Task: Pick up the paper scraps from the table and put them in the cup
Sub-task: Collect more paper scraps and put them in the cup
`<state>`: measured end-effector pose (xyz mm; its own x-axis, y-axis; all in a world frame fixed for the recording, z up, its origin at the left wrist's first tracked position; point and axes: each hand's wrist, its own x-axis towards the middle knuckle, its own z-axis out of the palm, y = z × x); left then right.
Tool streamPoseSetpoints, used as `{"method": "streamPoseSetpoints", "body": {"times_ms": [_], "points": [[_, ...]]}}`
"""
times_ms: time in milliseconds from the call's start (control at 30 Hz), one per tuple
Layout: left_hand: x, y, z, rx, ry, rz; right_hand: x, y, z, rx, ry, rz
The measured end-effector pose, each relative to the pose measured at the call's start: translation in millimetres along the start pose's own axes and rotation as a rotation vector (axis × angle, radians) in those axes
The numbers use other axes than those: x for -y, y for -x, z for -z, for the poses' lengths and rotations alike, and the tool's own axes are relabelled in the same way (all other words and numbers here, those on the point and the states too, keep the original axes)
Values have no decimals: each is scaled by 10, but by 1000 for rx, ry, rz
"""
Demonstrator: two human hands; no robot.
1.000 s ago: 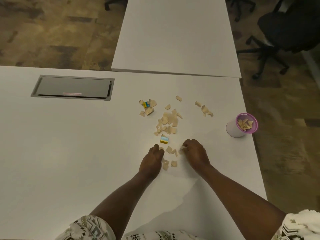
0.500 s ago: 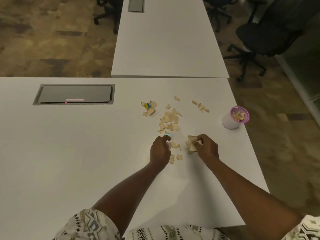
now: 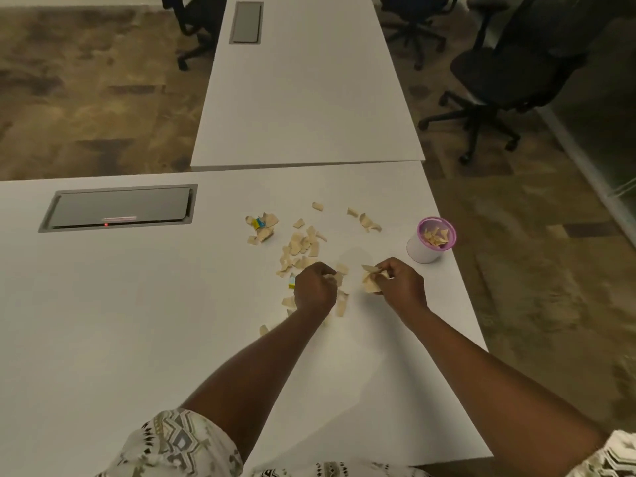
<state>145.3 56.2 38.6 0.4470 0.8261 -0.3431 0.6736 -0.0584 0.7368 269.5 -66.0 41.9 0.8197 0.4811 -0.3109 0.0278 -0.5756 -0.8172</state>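
Tan paper scraps (image 3: 303, 244) lie scattered on the white table (image 3: 137, 321), mostly just beyond my hands. My right hand (image 3: 401, 284) is closed on a bunch of scraps (image 3: 371, 280), lifted slightly above the table. My left hand (image 3: 315, 287) pinches a scrap (image 3: 335, 277) at its fingertips, with more scraps beside and under it. A white cup with a purple rim (image 3: 432, 239) stands to the right near the table's edge, holding several scraps. A small blue and yellow piece (image 3: 292, 283) peeks out left of my left hand.
A grey cable hatch (image 3: 118, 207) is set into the table at the left. A second white table (image 3: 306, 87) butts against the far side. Black office chairs (image 3: 509, 74) stand on the carpet to the right. The table's right edge runs close to the cup.
My right hand gathered scraps off the table and lifted them, moving right toward the cup. My left hand moved forward and closed on a scrap. The camera tilted up.
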Motion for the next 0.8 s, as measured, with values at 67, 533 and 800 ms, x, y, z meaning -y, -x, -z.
{"method": "streamPoseSetpoints", "body": {"times_ms": [67,533,800], "points": [[-90,-49,-62,4,37,9,36,-57,64,-2,3,6],[-1601,-410,-1113,90,127,-88,-64,-1056,1169,-263,155,-23],[-1817,-584,-1480,126,70,-33,-94,-1298,1264,-196,276,-69]]}}
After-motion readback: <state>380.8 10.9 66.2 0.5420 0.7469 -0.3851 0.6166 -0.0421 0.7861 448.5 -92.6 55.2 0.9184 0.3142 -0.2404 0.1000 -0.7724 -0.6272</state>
